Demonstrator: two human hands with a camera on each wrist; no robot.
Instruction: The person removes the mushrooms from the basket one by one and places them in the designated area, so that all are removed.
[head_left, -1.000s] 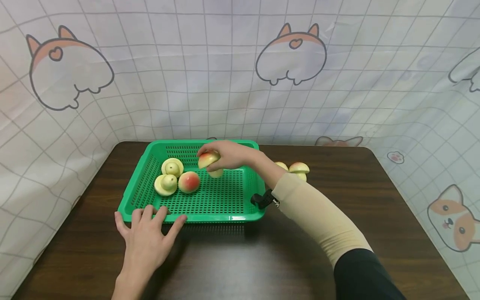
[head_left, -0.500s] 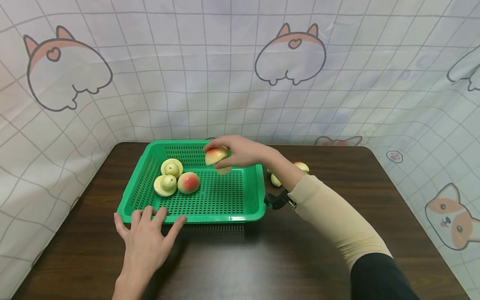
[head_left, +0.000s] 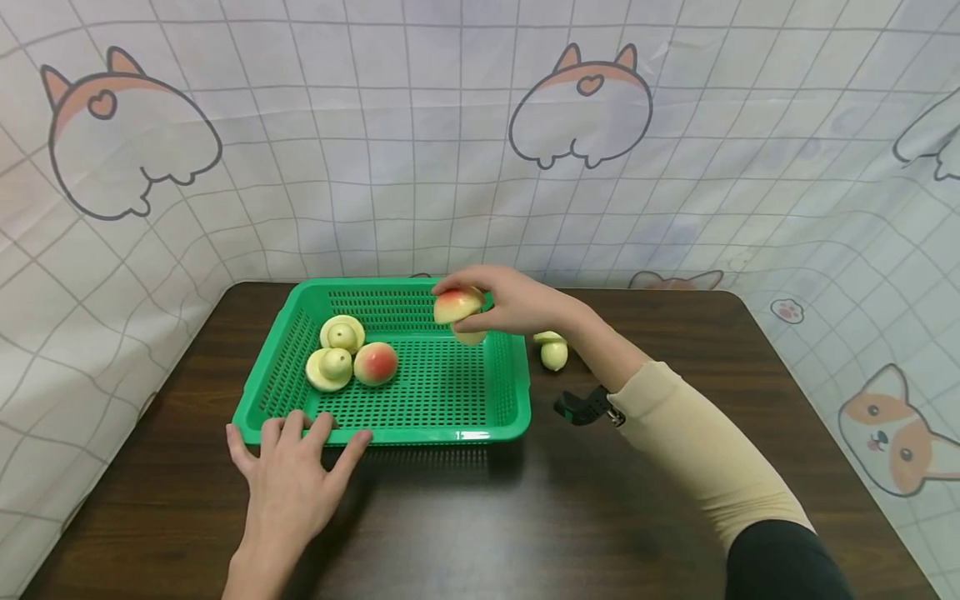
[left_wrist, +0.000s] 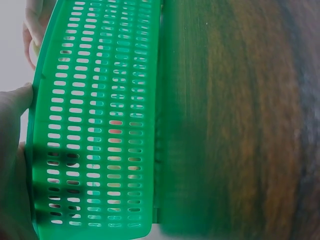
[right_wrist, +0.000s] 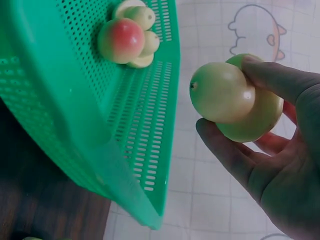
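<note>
My right hand (head_left: 517,304) grips a toy mushroom (head_left: 455,306) by its red-and-yellow cap, over the back right part of a green plastic basket (head_left: 450,436). In the right wrist view the mushroom's pale round stem (right_wrist: 220,92) faces the camera, with thumb and fingers around the cap. Bent over the basket's front rim at the left are the fingers of my left hand (head_left: 288,492); its thumb lies at the rim. Inside the basket, at the left, two mushrooms (head_left: 329,370) stand stem up, beside one mushroom (head_left: 376,364) showing its red cap.
Right of the basket, pale mushroom pieces (head_left: 554,356) lie on the dark wooden table (head_left: 675,467), partly behind the right forearm. A black strap (head_left: 585,407) hangs at the right wrist. A patterned white cloth (head_left: 450,167) closes off the back and sides.
My right hand has moved right and slightly up across the basket, still gripping the mushroom. My left hand keeps its place on the rim. The mushrooms in the basket have not moved.
</note>
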